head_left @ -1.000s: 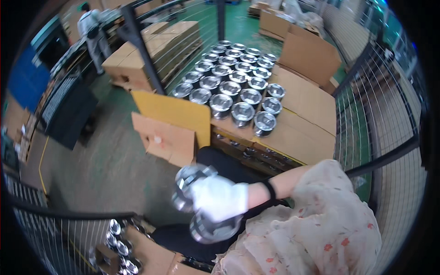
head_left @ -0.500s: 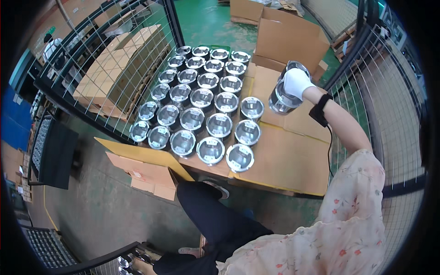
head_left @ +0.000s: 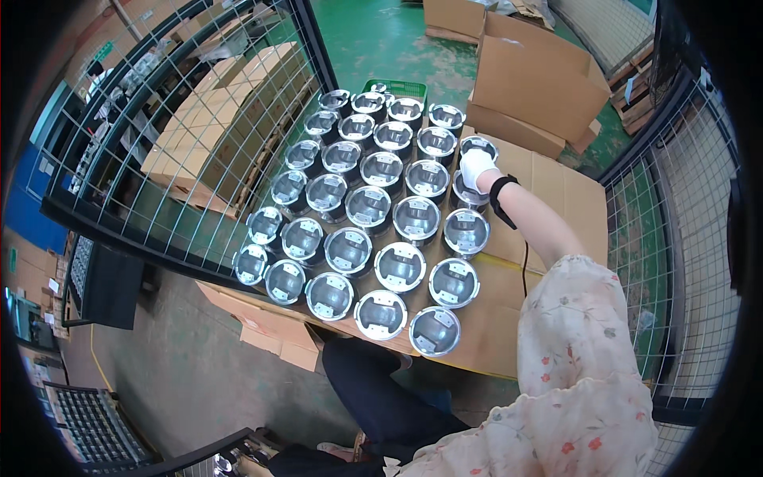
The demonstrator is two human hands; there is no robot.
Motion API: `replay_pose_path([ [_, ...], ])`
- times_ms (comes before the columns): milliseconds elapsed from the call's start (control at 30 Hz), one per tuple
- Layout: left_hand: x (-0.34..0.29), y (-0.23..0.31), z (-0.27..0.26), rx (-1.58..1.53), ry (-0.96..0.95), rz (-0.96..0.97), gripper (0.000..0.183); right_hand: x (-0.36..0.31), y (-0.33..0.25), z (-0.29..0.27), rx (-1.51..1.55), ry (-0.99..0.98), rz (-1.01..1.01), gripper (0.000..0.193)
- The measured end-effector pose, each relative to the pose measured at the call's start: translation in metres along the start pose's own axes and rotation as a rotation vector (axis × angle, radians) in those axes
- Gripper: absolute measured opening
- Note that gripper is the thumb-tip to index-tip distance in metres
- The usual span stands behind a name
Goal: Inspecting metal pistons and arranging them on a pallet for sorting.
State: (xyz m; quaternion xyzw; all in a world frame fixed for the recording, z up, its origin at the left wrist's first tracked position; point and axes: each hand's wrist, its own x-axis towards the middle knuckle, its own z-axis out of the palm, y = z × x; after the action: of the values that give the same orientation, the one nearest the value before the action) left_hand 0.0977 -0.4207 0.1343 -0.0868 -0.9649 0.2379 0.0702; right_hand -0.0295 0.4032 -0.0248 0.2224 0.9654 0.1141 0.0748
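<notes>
My right hand (head_left: 478, 168), in a white glove, reaches to the far right part of the rows and is closed between two metal pistons. The far piston (head_left: 480, 145) and the near piston (head_left: 469, 195) sit at the end of the rightmost row, partly hidden by the glove. Several more silver pistons with dark sides, such as a middle piston (head_left: 416, 219), stand upright in close rows to the left. They rest on a brown cardboard sheet (head_left: 560, 195). My left hand is out of view.
Wire mesh panels (head_left: 191, 127) with dark frames flank the cardboard on left and right. Beyond it stand a large open carton (head_left: 540, 75) and a green basket (head_left: 409, 87). Stacked boxes (head_left: 230, 119) and another person (head_left: 119, 99) are behind the left mesh.
My right hand has moved left and down with two pistons, from above the bare cardboard to the rightmost row. The view has also shifted, so the rows appear lower and larger.
</notes>
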Motion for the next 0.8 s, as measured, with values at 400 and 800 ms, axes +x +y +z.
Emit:
replay_pose_path([
  [400,0.097,0.144,-0.161,-0.738,-0.079,0.529,0.025,-0.177,-0.06,-0.164,0.757,0.139,-0.246,0.029],
  [800,0.094,0.263,-0.184,-0.603,0.333,1.113,0.025,-0.381,-0.17,-0.184,1.315,-0.597,-0.312,0.055],
])
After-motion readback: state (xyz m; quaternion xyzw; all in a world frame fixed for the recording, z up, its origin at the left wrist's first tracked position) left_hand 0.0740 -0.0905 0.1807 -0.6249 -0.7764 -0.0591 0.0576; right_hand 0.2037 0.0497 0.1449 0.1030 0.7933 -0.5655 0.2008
